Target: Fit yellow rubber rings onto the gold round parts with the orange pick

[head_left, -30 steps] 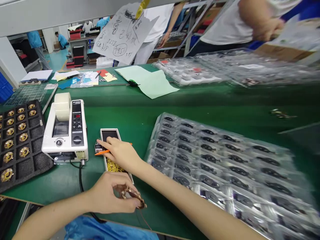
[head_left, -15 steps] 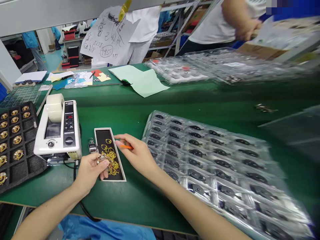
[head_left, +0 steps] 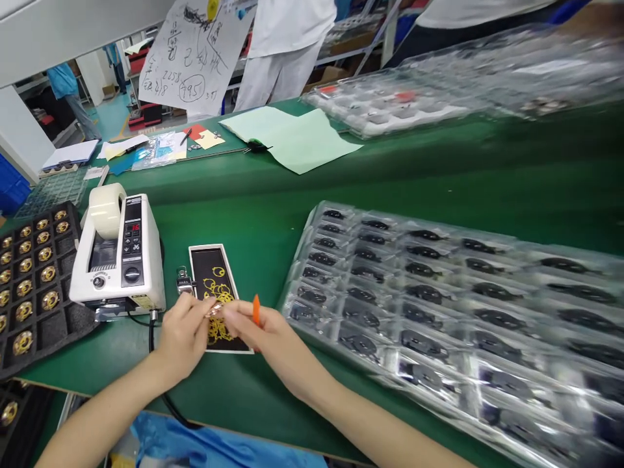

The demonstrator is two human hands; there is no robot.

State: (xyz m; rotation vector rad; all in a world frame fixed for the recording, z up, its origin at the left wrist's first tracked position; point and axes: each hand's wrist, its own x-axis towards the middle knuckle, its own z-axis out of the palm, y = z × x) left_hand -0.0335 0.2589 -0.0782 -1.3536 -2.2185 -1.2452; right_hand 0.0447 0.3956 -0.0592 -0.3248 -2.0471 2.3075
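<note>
Left hand (head_left: pixel 182 341) and right hand (head_left: pixel 263 338) together, fingers pinching small copper-coloured ring (head_left: pixel 214 310) over black tray (head_left: pixel 199 260) of gold loops; orange pick (head_left: pixel 256 310) upright in right hand; narrow green tabletop (head_left: pixel 273 364) gap to clear blister tray (head_left: pixel 299 292); tape dispenser (head_left: pixel 117 260) near left hand

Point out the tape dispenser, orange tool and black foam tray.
Tape dispenser (head_left: pixel 131 247): head view, on its control panel.
Orange tool (head_left: pixel 256 310): head view, on its orange tip.
Black foam tray (head_left: pixel 73 312): head view, on bare foam near its right edge.

The pinched piece (head_left: pixel 213 310) looks like glossy coppery metal.
</note>
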